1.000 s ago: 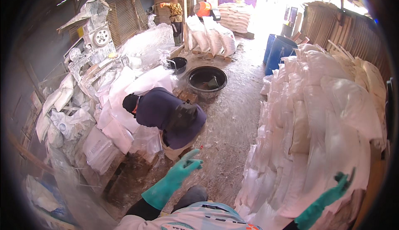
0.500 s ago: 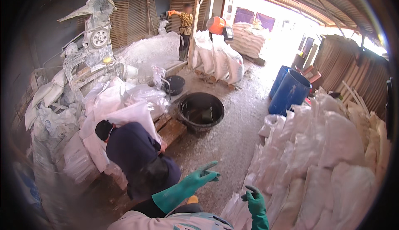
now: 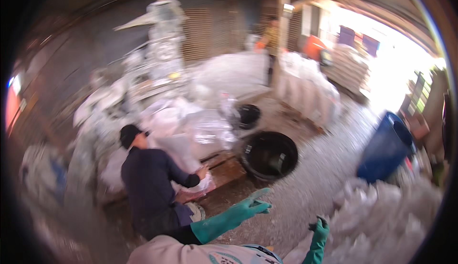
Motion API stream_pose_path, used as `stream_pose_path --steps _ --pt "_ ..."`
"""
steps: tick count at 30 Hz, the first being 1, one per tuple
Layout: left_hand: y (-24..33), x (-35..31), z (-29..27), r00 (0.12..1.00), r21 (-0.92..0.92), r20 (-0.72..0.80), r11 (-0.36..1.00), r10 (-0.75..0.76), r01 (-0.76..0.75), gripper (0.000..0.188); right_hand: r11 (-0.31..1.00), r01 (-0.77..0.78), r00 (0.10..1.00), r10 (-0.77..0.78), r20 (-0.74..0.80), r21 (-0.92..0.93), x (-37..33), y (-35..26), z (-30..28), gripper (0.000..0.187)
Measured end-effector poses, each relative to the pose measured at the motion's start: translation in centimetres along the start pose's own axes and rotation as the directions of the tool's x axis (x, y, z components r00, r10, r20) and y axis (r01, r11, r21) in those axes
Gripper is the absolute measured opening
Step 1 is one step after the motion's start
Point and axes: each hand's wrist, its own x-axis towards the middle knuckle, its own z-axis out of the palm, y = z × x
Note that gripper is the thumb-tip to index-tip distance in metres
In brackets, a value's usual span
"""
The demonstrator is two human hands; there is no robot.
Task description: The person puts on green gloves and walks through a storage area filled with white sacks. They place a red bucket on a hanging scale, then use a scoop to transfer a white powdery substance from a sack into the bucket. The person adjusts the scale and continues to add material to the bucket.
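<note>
Turned leftward over the last second, with more of the left side in sight and far less of the right; meaning, most likely, attention on the left-hand heap, with no load taken up.

Closed in at upper left by a grey wall [image 3: 114, 25], open to glaring daylight at upper right. Across the centre and right, a grey floor [image 3: 327, 154], streaked and smeared by motion. At centre left, heaped plastic bags [image 3: 205, 125], white and clear, beside a wooden pallet [image 3: 229, 171]. At lower right, rumpled white sacks [image 3: 386, 221], near the right hand [image 3: 320, 230]. Left of upper centre, a tall machine [image 3: 164, 44] coated white. At lower left, a co-worker [image 3: 152, 183] in dark clothes, more upright than half a second ago, one arm out to a pale bag [image 3: 177, 145]. At right, a blue barrel [image 3: 384, 147]. In the centre, a wide black tub [image 3: 267, 137], contents too blurred to name; above it, a smaller tub [image 3: 249, 110].

Smallest, at the lower edge, both hands in green gloves: the left hand [image 3: 253, 206] with fingers stretched out, grip empty, just below that wide tub and apart from it; for the right, nothing visible held, grip too blurred to tell.
</note>
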Motion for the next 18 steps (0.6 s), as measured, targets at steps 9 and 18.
stream_pose_path --steps 9,18 --pt "5.9 4.6 0.6 0.827 0.156 -0.499 0.966 0.258 -0.207 0.093 0.991 -0.08 0.968 0.102 0.231 -0.104 34.0 -2.0 4.6 0.028" --pt "5.5 11.1 -4.8 0.41 0.237 -0.791 0.846 0.453 -0.478 0.075 0.969 -0.135 0.848 0.22 0.481 -0.206 48.9 3.0 10.7 0.036"
